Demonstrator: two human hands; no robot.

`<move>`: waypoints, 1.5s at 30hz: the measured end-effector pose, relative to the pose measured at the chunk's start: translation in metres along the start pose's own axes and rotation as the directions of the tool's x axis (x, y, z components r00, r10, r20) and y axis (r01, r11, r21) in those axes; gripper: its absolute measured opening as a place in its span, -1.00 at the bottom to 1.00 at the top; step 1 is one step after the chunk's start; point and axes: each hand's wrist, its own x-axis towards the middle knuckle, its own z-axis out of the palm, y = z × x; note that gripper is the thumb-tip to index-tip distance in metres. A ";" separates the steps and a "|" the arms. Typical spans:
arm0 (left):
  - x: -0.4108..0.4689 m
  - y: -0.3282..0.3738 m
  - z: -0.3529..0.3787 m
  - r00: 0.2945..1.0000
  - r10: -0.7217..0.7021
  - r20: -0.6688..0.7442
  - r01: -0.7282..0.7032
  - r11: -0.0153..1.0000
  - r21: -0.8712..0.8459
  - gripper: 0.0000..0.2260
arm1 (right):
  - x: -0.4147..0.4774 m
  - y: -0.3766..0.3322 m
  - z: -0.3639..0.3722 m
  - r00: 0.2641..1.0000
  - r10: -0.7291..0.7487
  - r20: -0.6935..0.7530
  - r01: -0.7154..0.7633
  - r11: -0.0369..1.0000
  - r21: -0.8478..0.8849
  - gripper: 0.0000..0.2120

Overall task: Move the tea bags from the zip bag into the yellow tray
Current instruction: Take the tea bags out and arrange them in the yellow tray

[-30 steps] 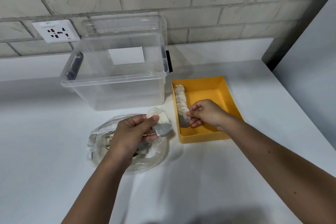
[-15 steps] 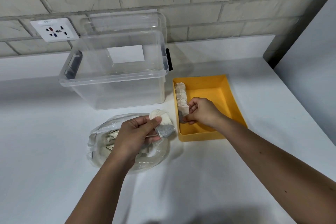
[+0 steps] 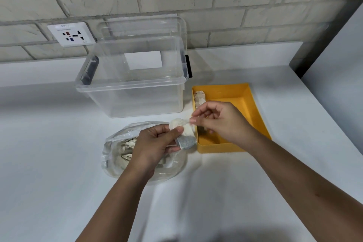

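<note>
A clear zip bag [image 3: 117,155] lies open on the white counter with several tea bags [image 3: 127,144] inside. My left hand [image 3: 155,145] rests over the bag and pinches one tea bag [image 3: 186,135] between thumb and fingers. My right hand [image 3: 218,122] has thumb and forefinger on that same tea bag's upper corner, just left of the yellow tray [image 3: 253,108]. A row of tea bags [image 3: 199,97] stands along the tray's left wall, its near end hidden behind my right hand.
An open clear plastic storage box [image 3: 133,92] with its lid leaning behind stands at the back, left of the tray. A wall socket [image 3: 71,34] sits on the brick wall. A white panel [image 3: 337,76] borders the counter on the right.
My right hand left the row of tea bags in the tray and moved left, taking the upper corner of the tea bag held in my left hand.
</note>
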 end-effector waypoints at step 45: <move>0.007 -0.008 0.007 0.995 0.017 0.097 -0.017 1.000 0.001 -0.90 | 0.013 0.037 -0.027 0.947 0.319 -0.026 -0.316 0.945 0.082 -0.89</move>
